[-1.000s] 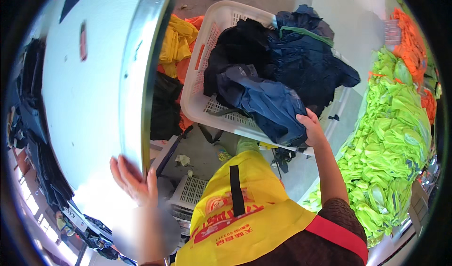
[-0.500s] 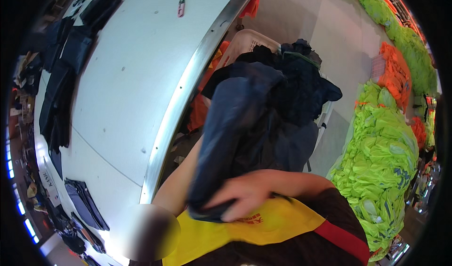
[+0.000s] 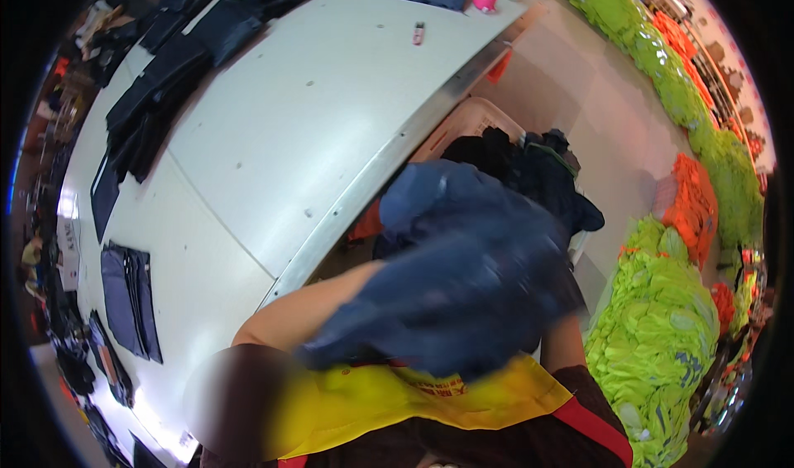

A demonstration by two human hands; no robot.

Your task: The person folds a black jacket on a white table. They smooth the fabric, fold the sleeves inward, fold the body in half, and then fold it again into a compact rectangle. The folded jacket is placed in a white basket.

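A dark blue garment (image 3: 463, 269), smeared by motion, hangs bunched in front of my body above the yellow apron (image 3: 364, 402). My left forearm (image 3: 310, 302) reaches in from the left, and its hand disappears behind the cloth. On the other side, my right forearm (image 3: 565, 344) runs up under the garment's right edge, so that hand is hidden too. Fingers of neither hand show. Beyond the garment, more dark clothes (image 3: 542, 174) are heaped on a pale plastic basket (image 3: 480, 114) beside the table.
A long white table (image 3: 273, 153) with a metal edge stands at my left. It carries folded dark garments (image 3: 132, 302), a small pink-and-dark item (image 3: 418, 33) and a pink tape roll (image 3: 485, 1). Lime-yellow garments (image 3: 662, 327) and an orange pile (image 3: 691, 203) lie at the right.
The garment has swung from a long upright hang into a wider spread across my front. My right hand, visible before on its lower end, is now behind it. The view has shifted left.
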